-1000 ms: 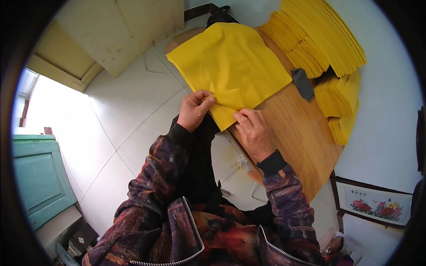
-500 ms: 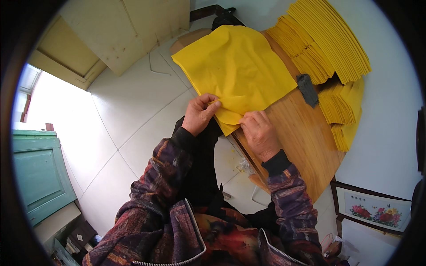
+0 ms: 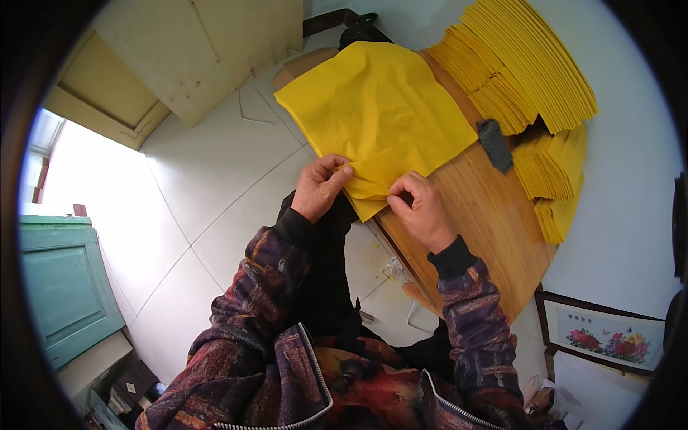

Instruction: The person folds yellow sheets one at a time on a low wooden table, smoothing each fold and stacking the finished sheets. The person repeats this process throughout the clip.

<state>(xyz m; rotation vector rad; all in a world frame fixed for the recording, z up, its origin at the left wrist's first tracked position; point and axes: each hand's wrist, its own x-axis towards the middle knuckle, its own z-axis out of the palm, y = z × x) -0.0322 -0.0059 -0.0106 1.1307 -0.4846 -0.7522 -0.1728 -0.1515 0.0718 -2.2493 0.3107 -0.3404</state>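
Note:
A yellow fabric sheet point(image 3: 380, 107), soft and slightly wrinkled, lies over the near left part of a wooden table point(image 3: 480, 222). Layered edges show along its left side. At its near edge a flap is folded up. My left hand point(image 3: 319, 189) pinches the sheet's left edge between thumb and fingers. To its right, my right hand point(image 3: 423, 213) has thumb and index finger closed on the flap's edge, with the other fingers curled. The fabric between the two hands is bunched into folds.
Tall stacks of folded yellow fabric point(image 3: 534, 64) stand at the table's far right, with a smaller yellow pile point(image 3: 550, 168) nearer. A dark grey cloth piece point(image 3: 494, 145) lies beside them. A framed flower picture point(image 3: 605, 335) is at the right. Pale tiled floor point(image 3: 193, 186) spreads left.
My right hand has turned so its thumb and index pinch shows more openly, still at the flap's edge. My left hand stays nearly in place. The fold between them has shifted slightly.

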